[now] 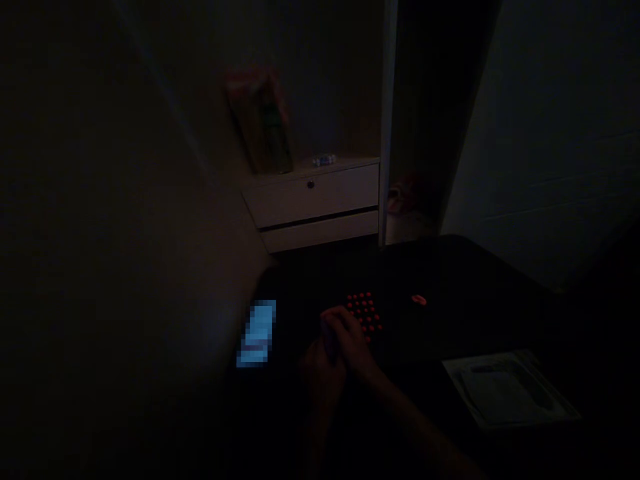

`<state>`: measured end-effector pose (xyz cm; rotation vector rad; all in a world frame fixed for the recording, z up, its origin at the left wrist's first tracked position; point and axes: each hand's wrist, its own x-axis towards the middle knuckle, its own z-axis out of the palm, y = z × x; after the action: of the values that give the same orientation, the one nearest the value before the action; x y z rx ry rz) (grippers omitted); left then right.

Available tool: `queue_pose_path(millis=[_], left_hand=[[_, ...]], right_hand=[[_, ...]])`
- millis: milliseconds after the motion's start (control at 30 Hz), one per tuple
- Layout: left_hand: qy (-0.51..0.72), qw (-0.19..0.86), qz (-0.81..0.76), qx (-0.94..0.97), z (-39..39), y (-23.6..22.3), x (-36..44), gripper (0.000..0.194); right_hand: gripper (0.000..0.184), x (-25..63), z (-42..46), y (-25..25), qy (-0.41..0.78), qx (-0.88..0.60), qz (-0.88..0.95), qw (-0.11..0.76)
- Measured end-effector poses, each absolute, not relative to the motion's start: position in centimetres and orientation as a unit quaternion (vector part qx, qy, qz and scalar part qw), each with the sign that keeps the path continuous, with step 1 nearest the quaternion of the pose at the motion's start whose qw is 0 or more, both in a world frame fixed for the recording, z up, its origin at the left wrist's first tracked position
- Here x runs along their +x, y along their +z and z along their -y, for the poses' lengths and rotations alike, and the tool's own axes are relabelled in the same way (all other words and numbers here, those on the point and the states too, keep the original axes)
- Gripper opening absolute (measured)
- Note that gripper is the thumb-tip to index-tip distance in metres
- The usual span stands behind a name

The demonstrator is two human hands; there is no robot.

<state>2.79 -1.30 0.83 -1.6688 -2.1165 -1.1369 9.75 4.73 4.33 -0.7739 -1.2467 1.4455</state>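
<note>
Red dots [365, 310] in rows on tabletop [430, 340], partly behind right hand [347, 335]; probably light, hard; if loose, pinch singly by sides. Hands folded together, left hand [323, 370] lower; any grip, cannot tell.

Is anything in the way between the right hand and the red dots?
Nothing visible stands between the right hand and the red dots; the hand overlaps their lower left in this view. It is very dark, though.

Left hand [325, 373], bare, dim; right hand [351, 339], fingers bent, close against it; right forearm [415, 415] slanting near-right.
</note>
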Motion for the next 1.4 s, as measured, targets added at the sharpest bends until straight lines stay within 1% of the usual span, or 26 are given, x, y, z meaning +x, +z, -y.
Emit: queue_pose_path(millis=[167,267,433,600,800,1000,1200,1400], left_hand=[[-0.398,0.085,0.719,-0.563,1.38,0.75,2.75,0.018],[-0.399,0.097,0.711,-0.571,1.41,0.85,2.77,0.018],[-0.380,0.127,0.684,-0.610,1.42,0.95,2.82,0.016],[-0.382,0.149,0.690,-0.597,1.34,0.92,2.87,0.014],[-0.381,0.139,0.693,-0.596,1.29,0.83,2.89,0.015],[-0.384,0.154,0.688,-0.596,1.25,0.68,2.76,0.015],[-0.395,0.134,0.679,-0.604,1.23,0.51,2.65,0.015],[-0.394,0.147,0.683,-0.597,1.23,0.68,2.79,0.013]], right_hand=[[0.015,9.70,-4.81,4.22,0.603,-0.323,0.518,0.513],[0.015,9.75,-4.77,4.41,0.604,-0.320,0.518,0.515],[0.020,9.90,-4.73,4.65,0.600,-0.341,0.502,0.521],[0.020,9.88,-4.89,4.57,0.599,-0.327,0.526,0.507],[0.020,9.77,-4.92,4.38,0.599,-0.328,0.528,0.506],[0.021,9.85,-4.85,4.38,0.604,-0.325,0.525,0.503],[0.021,9.78,-4.91,4.35,0.612,-0.317,0.518,0.508],[0.020,9.77,-4.81,4.43,0.608,-0.317,0.519,0.510]])
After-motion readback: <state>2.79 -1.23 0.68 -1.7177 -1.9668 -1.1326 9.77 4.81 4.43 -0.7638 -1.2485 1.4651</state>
